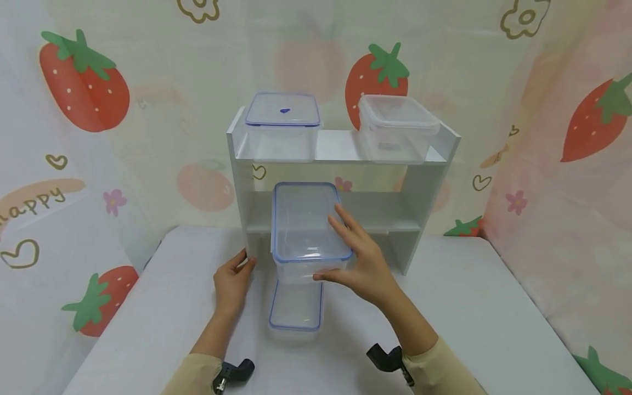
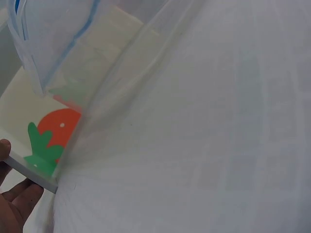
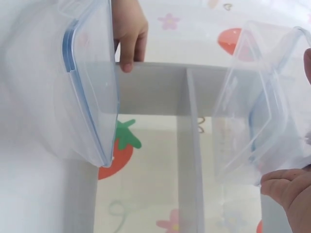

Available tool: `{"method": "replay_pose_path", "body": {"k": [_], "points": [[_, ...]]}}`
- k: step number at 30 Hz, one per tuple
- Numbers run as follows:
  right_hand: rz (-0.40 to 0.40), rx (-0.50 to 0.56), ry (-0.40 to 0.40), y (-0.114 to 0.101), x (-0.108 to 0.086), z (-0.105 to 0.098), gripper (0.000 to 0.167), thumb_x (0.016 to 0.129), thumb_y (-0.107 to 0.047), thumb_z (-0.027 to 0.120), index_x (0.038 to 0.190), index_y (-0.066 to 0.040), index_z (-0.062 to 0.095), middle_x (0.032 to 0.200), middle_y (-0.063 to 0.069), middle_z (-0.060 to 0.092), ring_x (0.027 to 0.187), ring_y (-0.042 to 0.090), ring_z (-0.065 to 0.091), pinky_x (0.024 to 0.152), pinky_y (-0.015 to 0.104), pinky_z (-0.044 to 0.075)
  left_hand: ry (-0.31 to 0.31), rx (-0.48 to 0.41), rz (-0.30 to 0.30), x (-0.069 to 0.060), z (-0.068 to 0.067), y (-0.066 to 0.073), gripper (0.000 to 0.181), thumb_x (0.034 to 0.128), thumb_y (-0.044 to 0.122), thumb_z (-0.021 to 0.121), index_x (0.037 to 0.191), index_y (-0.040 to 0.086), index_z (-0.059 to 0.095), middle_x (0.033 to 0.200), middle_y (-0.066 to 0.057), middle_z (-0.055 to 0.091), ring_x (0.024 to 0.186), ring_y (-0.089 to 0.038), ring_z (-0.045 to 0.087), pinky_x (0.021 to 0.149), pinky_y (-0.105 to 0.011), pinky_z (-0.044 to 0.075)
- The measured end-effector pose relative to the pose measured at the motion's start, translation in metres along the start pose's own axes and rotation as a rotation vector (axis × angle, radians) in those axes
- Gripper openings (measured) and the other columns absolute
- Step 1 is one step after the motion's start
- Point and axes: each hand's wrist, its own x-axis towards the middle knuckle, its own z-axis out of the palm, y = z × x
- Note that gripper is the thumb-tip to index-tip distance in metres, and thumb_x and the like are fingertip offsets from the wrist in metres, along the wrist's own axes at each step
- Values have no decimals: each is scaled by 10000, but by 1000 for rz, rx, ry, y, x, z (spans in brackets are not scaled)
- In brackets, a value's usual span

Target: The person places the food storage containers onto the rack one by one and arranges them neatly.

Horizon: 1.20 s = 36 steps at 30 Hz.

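A clear container with a blue-rimmed lid [image 1: 311, 219] is gripped by my right hand [image 1: 365, 269] in front of the white shelf [image 1: 412, 219], the thumb at its front and the fingers along its right side. The right wrist view shows this container [image 3: 262, 111] at the right, with part of the hand [image 3: 291, 194]. My left hand [image 1: 232, 285] pinches the lower front edge of the shelf's left panel; in the left wrist view the fingers of the hand [image 2: 19, 204] lie on both sides of the panel edge [image 2: 31, 174].
Another blue-rimmed container [image 1: 296, 307] rests on the white table [image 1: 459, 329], below the held one and partly hidden by it. On the shelf's top stand a blue-rimmed container [image 1: 282, 134] at the left and a clear-lidded one [image 1: 397, 129] at the right.
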Motion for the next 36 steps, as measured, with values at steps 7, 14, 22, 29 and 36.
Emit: {"method": "replay_pose_path", "body": {"k": [7, 14, 22, 29, 36], "points": [[44, 10, -2, 5, 10, 5, 1058, 687, -274, 975, 1577, -166, 412, 1700, -60, 242, 1559, 217, 254, 1204, 526, 360, -12, -7, -22, -1, 1, 0, 421, 963, 204, 741, 1354, 75, 654, 1362, -124, 657, 1124, -279, 718, 823, -146, 574], [86, 12, -17, 10, 20, 11, 1053, 697, -302, 967, 1579, -169, 407, 1701, -79, 228, 1562, 226, 243, 1204, 538, 356, -1, 7, -18, 0, 0, 0, 418, 957, 208, 749, 1343, 73, 664, 1354, -126, 662, 1118, -274, 721, 851, -196, 584], [80, 38, -20, 17, 36, 14, 1049, 698, -290, 968, 1575, -149, 409, 1704, -39, 238, 1562, 201, 232, 1221, 527, 334, -1, 11, -32, 0, 1, 2, 433, 957, 225, 745, 1353, 73, 656, 1366, -130, 654, 1135, -277, 714, 871, -243, 589], [93, 68, -36, 24, 44, 21, 1049, 711, -307, 961, 1583, -165, 395, 1708, -61, 219, 1570, 197, 198, 1229, 553, 304, 4, 5, -32, 0, 2, 1, 430, 961, 221, 737, 1349, 54, 655, 1362, -149, 653, 1132, -290, 714, 864, -237, 588], [109, 41, -39, 30, 52, 30, 1061, 716, -342, 949, 1594, -187, 374, 1708, -86, 205, 1569, 205, 205, 1224, 557, 315, -25, 11, -27, -3, -1, 3, 438, 985, 221, 707, 1382, 54, 625, 1404, -142, 625, 1148, -298, 705, 887, -317, 596]]}}
